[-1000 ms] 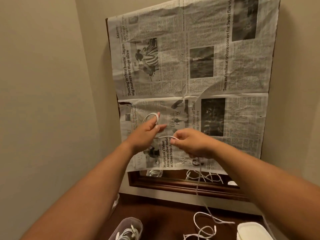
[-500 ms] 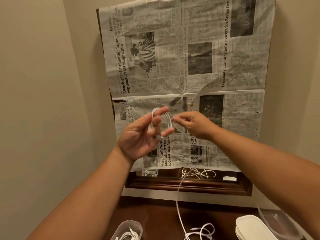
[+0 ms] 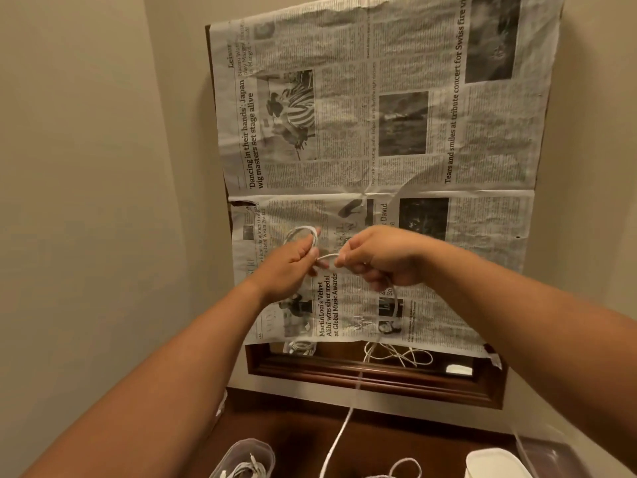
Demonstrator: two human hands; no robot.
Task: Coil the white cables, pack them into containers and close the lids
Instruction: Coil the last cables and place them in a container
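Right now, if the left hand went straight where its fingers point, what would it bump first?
Probably the newspaper ahead: the left hand, holding the coiled white cable, points up toward it, though depth is unclear.

A dark wooden table (image 3: 296, 429) carries a clear container (image 3: 256, 446) with a coiled cable (image 3: 246, 470) inside at the left, a loose cable (image 3: 408, 464) in the middle, and a white lid (image 3: 493, 463) just beside a second clear container (image 3: 553, 455) at the right

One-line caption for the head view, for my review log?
Left hand holds a coil of white cable while the right hand pinches the slack.
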